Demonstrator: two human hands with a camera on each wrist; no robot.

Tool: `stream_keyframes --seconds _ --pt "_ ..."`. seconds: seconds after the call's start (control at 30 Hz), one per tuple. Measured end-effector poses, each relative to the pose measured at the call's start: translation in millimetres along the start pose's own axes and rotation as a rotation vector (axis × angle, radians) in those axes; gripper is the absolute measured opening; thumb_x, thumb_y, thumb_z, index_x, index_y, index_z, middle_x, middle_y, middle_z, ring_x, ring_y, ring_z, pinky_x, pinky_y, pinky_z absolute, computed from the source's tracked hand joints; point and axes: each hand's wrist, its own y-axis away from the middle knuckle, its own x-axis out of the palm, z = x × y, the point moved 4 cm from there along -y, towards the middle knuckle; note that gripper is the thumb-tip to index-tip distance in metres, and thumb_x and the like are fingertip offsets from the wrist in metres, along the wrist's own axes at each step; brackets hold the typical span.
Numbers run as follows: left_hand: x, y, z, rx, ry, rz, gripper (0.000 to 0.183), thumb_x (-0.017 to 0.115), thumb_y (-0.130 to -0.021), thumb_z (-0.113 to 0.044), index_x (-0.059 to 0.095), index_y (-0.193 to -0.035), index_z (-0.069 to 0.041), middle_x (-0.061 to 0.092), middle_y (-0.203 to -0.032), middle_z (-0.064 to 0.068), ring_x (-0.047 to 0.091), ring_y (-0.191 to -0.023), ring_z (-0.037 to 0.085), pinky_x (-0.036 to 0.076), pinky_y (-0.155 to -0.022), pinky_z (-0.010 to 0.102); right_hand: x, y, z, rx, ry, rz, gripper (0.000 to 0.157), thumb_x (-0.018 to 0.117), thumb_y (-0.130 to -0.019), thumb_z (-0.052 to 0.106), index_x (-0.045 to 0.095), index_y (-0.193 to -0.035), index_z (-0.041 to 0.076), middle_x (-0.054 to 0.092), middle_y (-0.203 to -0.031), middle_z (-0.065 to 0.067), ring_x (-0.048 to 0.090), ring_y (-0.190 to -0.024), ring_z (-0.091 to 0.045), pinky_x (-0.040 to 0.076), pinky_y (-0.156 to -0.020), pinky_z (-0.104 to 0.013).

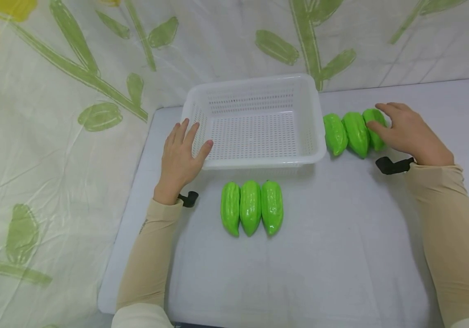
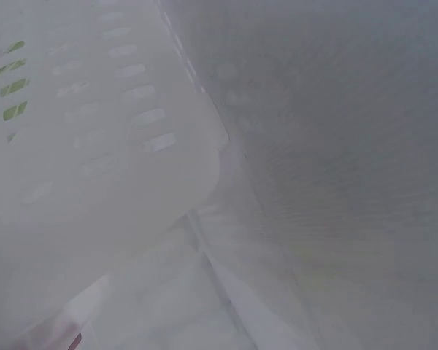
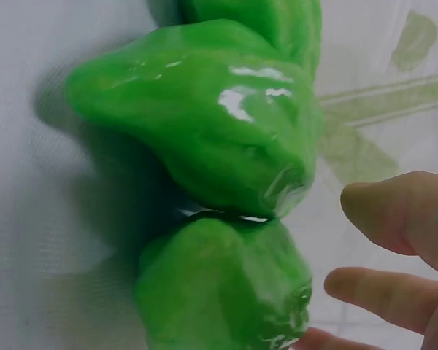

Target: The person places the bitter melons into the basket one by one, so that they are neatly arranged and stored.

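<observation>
Green vegetables (image 1: 356, 135), long axes near-to-far, tapered tips nearest

Vegetables (image 1: 250, 207) bright green; basket (image 1: 259, 162) white; sleeves (image 1: 148, 259) beige; backdrop (image 1: 218, 45) white, green leaf pattern.

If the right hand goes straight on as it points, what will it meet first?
Probably the rightmost glossy green ridged vegetable, right of the white plastic basket; whether the right hand touches it now is unclear.

Gourds (image 1: 250, 207) before basket (image 1: 259, 162); others (image 1: 356, 135) right, perhaps touching it.
</observation>
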Motion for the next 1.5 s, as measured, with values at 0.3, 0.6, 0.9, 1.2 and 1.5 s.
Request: stream_keyframes --seconds 0.3,0.6,0.9,1.2,1.5 --pt "1.2 0.0 0.4 0.004 -0.002 -0.01 0.072 0.05 -0.103 -0.057 0.045 -0.157 -0.009 0.033 -0.168 0.019 0.023 -0.158 0.043 0.019 -0.128 0.058 2.2 -1.9 -4.4 0.01 -0.013 -0.01 0.073 0.041 -0.109 0.04 0.021 -0.163 -0.004 0.018 -0.164 -0.04 0.012 -0.153 -0.059 0.015 -0.118 -0.076" --pt "1.6 -0.9 0.3 0.007 0.003 -0.019 0.072 0.05 -0.103 -0.056 0.046 -0.156 -0.008 0.034 -0.167 0.019 0.023 -0.157 0.043 0.018 -0.128 0.056 4.9 -7.3 -8.2 -0.001 -0.022 -0.063 0.07 0.045 -0.108 0.037 0.028 -0.161 -0.005 0.03 -0.159 -0.041 0.036 -0.135 -0.063 0.03 -0.108 -0.077" --pt "2.0 -0.4 0.4 0.003 0.002 -0.019 0.074 0.049 -0.102 -0.058 0.046 -0.157 -0.008 0.034 -0.167 0.019 0.023 -0.158 0.043 0.019 -0.127 0.06 7.7 -11.0 -14.2 0.04 -0.036 -0.011 0.072 0.046 -0.109 0.04 0.022 -0.164 0.0 0.031 -0.157 -0.043 0.043 -0.129 -0.065 0.037 -0.1 -0.077" --pt "1.5 -0.7 -0.6 0.008 0.007 -0.04 0.072 0.051 -0.102 -0.056 0.047 -0.156 -0.008 0.036 -0.166 0.019 0.025 -0.157 0.043 0.023 -0.126 0.061 6.9 -11.2 -14.7 0.054 -0.042 0.003 0.073 0.046 -0.109 0.043 0.022 -0.165 0.003 0.033 -0.158 -0.04 0.044 -0.13 -0.065 0.038 -0.099 -0.077" --pt "1.0 -0.6 -1.2 0.017 0.005 -0.048 0.071 0.053 -0.102 -0.055 0.049 -0.154 -0.007 0.038 -0.165 0.02 0.027 -0.156 0.044 0.024 -0.125 0.061 7.5 -11.9 -17.7 0.059 -0.064 0.01 0.074 0.047 -0.108 0.044 0.022 -0.165 0.004 0.033 -0.159 -0.039 0.044 -0.131 -0.065 0.038 -0.099 -0.077"
